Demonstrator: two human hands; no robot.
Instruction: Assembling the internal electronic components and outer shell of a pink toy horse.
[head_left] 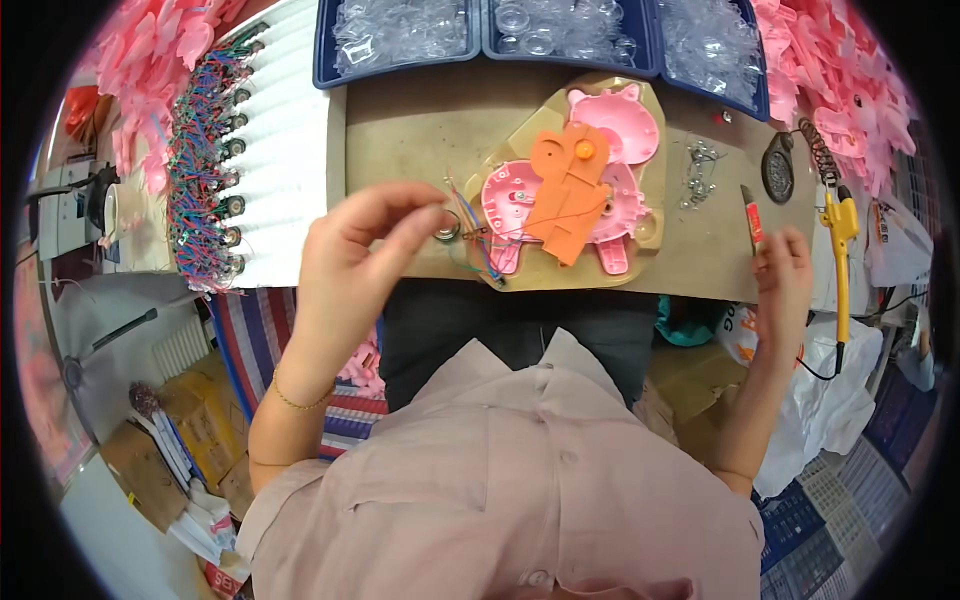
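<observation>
My left hand is closed, thumb and fingers pinching a small round speaker at its edge. Thin coloured wires trail from it over the near left of a tan mould tray. In that tray lie pink plastic shell halves, shaped like an animal with ears and feet. An orange plate with a yellow round part covers their middle, and a thin wire crosses it. At the right, my right hand has its fingers curled at the lower end of a slim tool with a red handle.
Blue bins of clear plastic parts line the back. White ridged racking at left bears several wired speakers. Screws and a round black piece lie right, beside a yellow soldering iron. Pink parts are heaped at both sides.
</observation>
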